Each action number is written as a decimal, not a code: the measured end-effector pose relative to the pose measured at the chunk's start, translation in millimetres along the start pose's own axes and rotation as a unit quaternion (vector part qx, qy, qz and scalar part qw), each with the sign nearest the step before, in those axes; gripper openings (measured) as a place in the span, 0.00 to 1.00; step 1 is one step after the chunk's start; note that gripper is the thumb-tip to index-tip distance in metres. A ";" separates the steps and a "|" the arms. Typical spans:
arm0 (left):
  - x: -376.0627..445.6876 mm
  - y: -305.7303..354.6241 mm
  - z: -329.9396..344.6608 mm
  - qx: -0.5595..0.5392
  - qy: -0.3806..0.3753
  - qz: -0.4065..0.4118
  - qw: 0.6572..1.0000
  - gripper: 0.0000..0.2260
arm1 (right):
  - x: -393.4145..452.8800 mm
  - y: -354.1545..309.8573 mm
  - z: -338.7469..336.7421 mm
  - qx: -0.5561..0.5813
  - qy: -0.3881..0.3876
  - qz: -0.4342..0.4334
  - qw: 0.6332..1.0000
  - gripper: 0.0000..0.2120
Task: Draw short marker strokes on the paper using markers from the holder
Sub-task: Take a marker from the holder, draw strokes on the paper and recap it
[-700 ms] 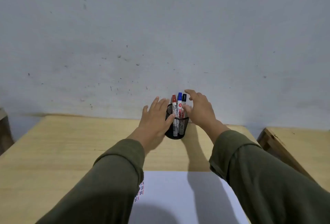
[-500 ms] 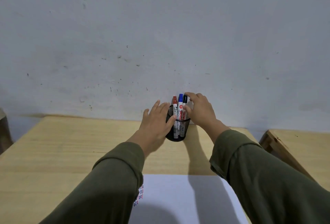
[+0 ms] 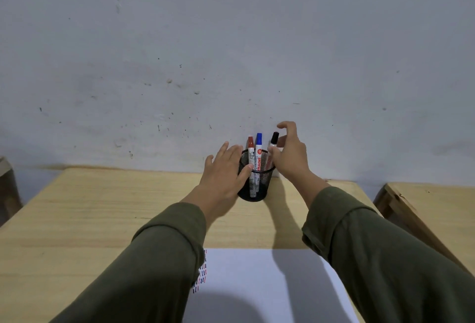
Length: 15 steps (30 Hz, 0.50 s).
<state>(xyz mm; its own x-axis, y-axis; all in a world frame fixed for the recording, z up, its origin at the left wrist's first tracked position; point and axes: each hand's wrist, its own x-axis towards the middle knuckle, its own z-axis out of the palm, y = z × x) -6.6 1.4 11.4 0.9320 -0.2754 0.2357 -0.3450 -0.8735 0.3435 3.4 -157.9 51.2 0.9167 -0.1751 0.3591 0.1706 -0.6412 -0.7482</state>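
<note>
1. The mesh holder (image 3: 253, 185) sits at the table's (image 3: 102, 209) 12 o'clock edge, right up against the wall (image 3: 231, 52), so no way in from behind.
2. Left hand (image 3: 222, 172) blocks its 9 o'clock side, right hand (image 3: 289, 156) crowds 3 o'clock.
3. Straight above the red marker (image 3: 250, 150) and blue marker (image 3: 258, 149) is open air.
4. Bare wood between holder and paper (image 3: 257, 284) at 6 o'clock, though both sleeves cross it.
</note>
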 end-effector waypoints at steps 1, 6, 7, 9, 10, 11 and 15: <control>1.7 0.5 -2.1 0.004 -0.003 -0.003 1.000 0.27 | 1.4 -4.8 -2.3 0.035 0.017 0.006 0.999 0.22; 8.8 7.0 -19.4 -0.077 0.054 -0.004 0.996 0.23 | 11.1 -29.1 -18.6 0.126 0.078 -0.008 0.989 0.22; 9.1 10.3 -27.3 -0.114 0.080 -0.011 0.990 0.22 | 10.1 -34.5 -23.2 0.140 0.080 -0.014 0.987 0.22; 5.2 21.5 -47.4 -0.196 0.133 -0.021 0.971 0.20 | 0.5 -46.1 -33.4 0.166 0.064 -0.022 0.984 0.21; 2.2 27.7 -57.7 -0.242 0.149 -0.026 0.958 0.19 | -7.0 -51.4 -37.6 0.179 0.043 -0.026 0.983 0.21; -1.4 33.5 -67.7 -0.287 0.152 -0.032 0.945 0.18 | -15.9 -55.0 -40.3 0.189 0.018 -0.031 0.981 0.21; -26.1 46.7 -93.4 -0.381 0.106 -0.027 0.918 0.16 | -60.0 -61.9 -44.6 0.198 -0.056 -0.049 0.977 0.20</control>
<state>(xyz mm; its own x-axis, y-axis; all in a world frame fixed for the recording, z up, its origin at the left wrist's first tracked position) -57.4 5.3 106.2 0.9354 -0.0842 0.3434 -0.3515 -0.3265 0.8774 -78.3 -141.0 100.9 0.9193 -0.0303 0.3925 0.3652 -0.3065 -0.8790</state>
